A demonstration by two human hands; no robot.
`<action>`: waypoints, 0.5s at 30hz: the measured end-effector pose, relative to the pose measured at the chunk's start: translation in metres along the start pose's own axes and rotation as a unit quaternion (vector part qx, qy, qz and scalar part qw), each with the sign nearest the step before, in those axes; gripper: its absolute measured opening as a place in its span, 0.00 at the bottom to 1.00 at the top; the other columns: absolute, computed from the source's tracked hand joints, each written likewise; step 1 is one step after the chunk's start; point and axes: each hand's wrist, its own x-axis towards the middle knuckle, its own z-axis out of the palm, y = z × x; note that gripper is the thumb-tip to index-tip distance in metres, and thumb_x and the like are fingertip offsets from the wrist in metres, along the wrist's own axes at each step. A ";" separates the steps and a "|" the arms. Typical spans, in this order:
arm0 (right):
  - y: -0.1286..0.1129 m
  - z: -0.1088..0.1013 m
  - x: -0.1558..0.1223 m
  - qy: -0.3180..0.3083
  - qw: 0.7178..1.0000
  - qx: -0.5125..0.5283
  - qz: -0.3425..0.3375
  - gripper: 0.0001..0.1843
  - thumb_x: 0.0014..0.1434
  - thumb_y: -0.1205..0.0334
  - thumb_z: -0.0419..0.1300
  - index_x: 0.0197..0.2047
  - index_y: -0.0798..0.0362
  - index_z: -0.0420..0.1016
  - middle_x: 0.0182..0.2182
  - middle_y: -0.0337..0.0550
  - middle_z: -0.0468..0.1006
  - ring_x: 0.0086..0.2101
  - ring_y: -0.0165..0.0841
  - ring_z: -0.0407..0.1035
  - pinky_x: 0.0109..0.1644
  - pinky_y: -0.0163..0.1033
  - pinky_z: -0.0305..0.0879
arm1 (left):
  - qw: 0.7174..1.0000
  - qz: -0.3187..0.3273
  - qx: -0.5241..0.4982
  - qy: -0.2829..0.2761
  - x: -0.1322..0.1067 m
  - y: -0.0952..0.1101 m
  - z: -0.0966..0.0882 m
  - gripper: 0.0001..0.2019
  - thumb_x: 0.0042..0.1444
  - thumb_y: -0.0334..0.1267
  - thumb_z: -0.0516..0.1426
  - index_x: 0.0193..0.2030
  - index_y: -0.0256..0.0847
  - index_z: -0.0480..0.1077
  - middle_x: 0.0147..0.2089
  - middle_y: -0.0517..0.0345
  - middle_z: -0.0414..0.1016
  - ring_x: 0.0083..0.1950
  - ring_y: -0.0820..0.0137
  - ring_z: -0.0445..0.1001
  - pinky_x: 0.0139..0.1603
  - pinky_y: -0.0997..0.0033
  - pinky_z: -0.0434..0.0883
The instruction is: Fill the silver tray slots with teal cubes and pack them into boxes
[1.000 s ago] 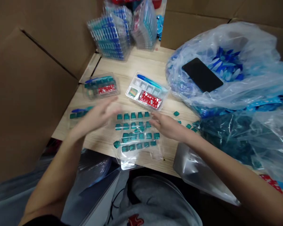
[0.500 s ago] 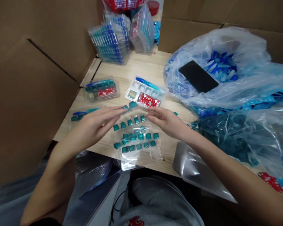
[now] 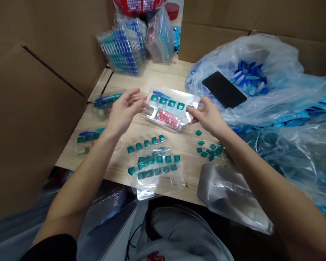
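Note:
A clear plastic blister tray (image 3: 170, 108) sits in the middle of the wooden table (image 3: 157, 78), holding a row of teal squares, a red patterned card and a blue pen. My left hand (image 3: 123, 110) is at its left end, fingers curled, thumb and fingertips touching the tray's edge. My right hand (image 3: 206, 116) pinches the tray's right end. Nearer to me lies another clear tray (image 3: 154, 163) with several loose teal squares on and around it.
A filled tray (image 3: 105, 103) and another (image 3: 88, 139) lie at the left. Stacks of packed trays (image 3: 125, 47) stand at the back. A black phone (image 3: 224, 89) rests on a big plastic bag of blue parts (image 3: 260, 83). Loose teal squares (image 3: 208, 148) and a clear bag (image 3: 230, 201) are at the right. Cardboard walls surround the table.
Both hands moved away from the near pile of teal squares to the far tray. That tray's upper row now holds teal squares, and the hands grip its two ends.

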 end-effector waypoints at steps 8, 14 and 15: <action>0.004 0.019 0.003 0.013 0.969 -0.247 -0.008 0.27 0.65 0.63 0.55 0.64 0.64 0.57 0.30 0.51 0.77 0.39 0.48 0.76 0.53 0.53 0.67 | 0.970 0.066 0.235 0.008 0.021 -0.013 0.012 0.08 0.56 0.34 0.56 0.40 0.40 0.76 0.40 0.52 0.76 0.46 0.61 0.73 0.58 0.56 0.68; 0.008 0.018 0.009 -0.009 0.975 -0.223 0.012 0.17 0.65 0.65 0.53 0.56 0.61 0.66 0.22 0.41 0.74 0.28 0.40 0.75 0.44 0.45 0.70 | 0.968 0.060 0.242 0.010 0.022 -0.002 0.018 0.07 0.58 0.41 0.57 0.37 0.40 0.71 0.40 0.50 0.74 0.43 0.61 0.72 0.54 0.57 0.69; 0.010 0.018 0.010 -0.008 0.976 -0.218 0.011 0.15 0.65 0.65 0.53 0.54 0.59 0.67 0.20 0.39 0.72 0.26 0.38 0.74 0.43 0.44 0.70 | 0.968 0.067 0.239 0.024 0.020 0.002 0.019 0.08 0.57 0.42 0.59 0.38 0.40 0.70 0.43 0.50 0.74 0.44 0.61 0.72 0.54 0.58 0.69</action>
